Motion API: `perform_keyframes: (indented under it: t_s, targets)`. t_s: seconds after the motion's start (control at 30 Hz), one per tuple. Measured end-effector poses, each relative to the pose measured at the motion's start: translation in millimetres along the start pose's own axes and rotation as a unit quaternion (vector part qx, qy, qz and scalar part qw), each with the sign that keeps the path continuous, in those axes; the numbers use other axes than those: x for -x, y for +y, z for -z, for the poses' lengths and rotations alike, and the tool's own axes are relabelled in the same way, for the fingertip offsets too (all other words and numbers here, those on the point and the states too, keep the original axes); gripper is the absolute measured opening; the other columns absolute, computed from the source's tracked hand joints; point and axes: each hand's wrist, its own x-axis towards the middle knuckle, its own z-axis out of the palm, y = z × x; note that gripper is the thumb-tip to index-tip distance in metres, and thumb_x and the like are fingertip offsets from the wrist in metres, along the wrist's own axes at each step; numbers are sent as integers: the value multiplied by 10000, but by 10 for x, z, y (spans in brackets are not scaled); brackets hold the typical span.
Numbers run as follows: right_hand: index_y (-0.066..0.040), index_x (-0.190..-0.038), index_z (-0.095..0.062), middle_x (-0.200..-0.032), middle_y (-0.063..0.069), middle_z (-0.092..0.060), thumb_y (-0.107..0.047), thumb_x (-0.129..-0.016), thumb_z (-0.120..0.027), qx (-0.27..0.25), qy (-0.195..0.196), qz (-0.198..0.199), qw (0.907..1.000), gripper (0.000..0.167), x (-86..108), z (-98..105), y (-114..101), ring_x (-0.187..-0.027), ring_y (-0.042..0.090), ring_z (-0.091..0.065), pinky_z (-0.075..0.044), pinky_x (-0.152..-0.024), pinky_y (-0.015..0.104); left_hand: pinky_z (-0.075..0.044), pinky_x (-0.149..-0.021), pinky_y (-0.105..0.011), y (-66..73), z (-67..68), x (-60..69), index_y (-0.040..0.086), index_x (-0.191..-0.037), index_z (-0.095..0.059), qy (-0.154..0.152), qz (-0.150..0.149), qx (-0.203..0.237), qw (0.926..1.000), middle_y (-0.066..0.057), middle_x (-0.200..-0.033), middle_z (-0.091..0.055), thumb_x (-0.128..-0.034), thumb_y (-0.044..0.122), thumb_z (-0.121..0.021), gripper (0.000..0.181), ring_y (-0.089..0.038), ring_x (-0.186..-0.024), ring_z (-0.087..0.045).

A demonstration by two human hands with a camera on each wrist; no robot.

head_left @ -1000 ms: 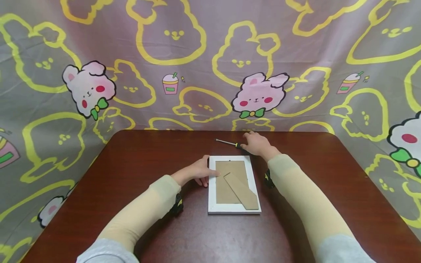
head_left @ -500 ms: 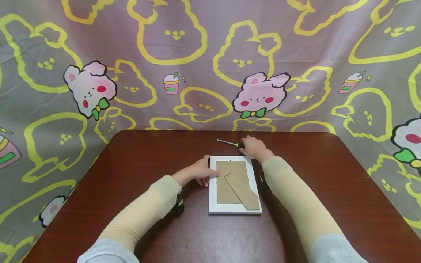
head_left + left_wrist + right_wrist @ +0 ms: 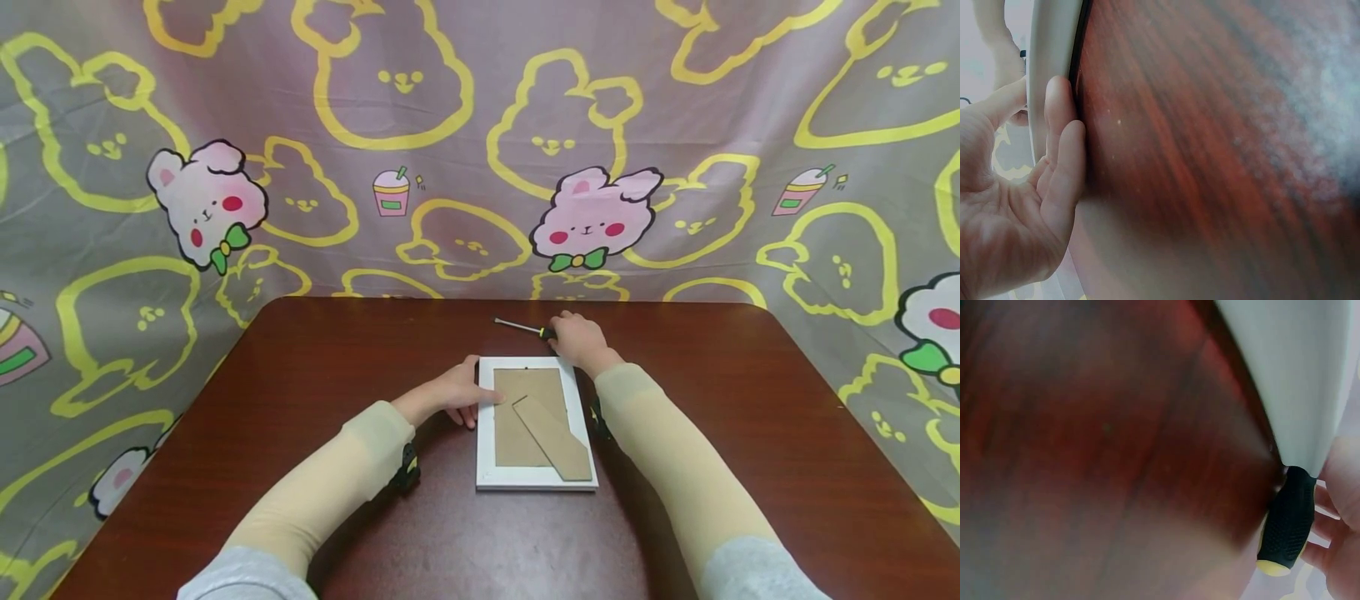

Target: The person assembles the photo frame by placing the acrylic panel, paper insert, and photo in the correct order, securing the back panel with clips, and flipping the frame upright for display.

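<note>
A white picture frame lies back side up on the table, with a brown backing board and an angled stand on it. My left hand holds its left edge, thumb over the backing and fingers along the side. Beyond the frame's top edge lies a screwdriver, its metal shaft pointing left. My right hand grips its black and yellow handle. In the right wrist view, fingers show behind that handle, while the thumb is out of sight.
The dark red-brown table has rounded far corners. A patterned curtain with cartoon bears and rabbits hangs behind it and down both sides. Both forearms wear cream sleeves, with a dark device strapped at each wrist.
My right hand has moved slightly left and closed around the screwdriver's handle. The left hand and the picture frame have stayed in place.
</note>
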Motion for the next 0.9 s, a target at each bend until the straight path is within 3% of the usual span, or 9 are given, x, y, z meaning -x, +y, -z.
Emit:
perform_keyframes:
  t_s: [0.2, 0.47, 0.67, 0.9]
  targets:
    - [-2, -1111, -653, -1028, 154, -593, -164, -939, -631, 59, 170, -56, 9998, 238, 6, -24, 4, -977, 338, -584, -512, -762, 480, -514, -441, -321, 6, 5, -5, 32, -1489, -151, 0, -11, -33, 10000, -128, -597, -609, -862, 314, -744, 908, -168, -422, -581]
    - [21, -1103, -617, -1085, 180, -634, -166, -964, -591, 143, 153, -119, 9997, 234, -4, -3, 40, -1015, 343, -616, -511, -816, 482, -518, -446, -326, 9, 4, -6, 35, -1502, -131, -21, 8, -20, 10000, -132, -598, -612, -863, 313, -742, 926, -170, -423, -582]
    - [14, -1054, -584, -978, 150, -642, -160, -978, -563, -65, 169, -144, 9997, 191, 21, 16, 147, -951, 332, -630, -508, -786, 480, -517, -439, -330, 11, 5, -3, 29, -1502, -124, 8, -5, -74, 10000, -135, -595, -613, -866, 317, -739, 931, -169, -416, -578]
    - [18, -1016, -557, -899, 138, -621, -153, -975, -560, -129, 456, 38, 9989, 176, 84, 94, 244, -877, 326, -626, -516, -742, 475, -520, -447, -329, -10, 14, -14, 27, -1499, -126, -13, -17, -121, 9999, -122, -595, -607, -865, 331, -741, 933, -171, -425, -581]
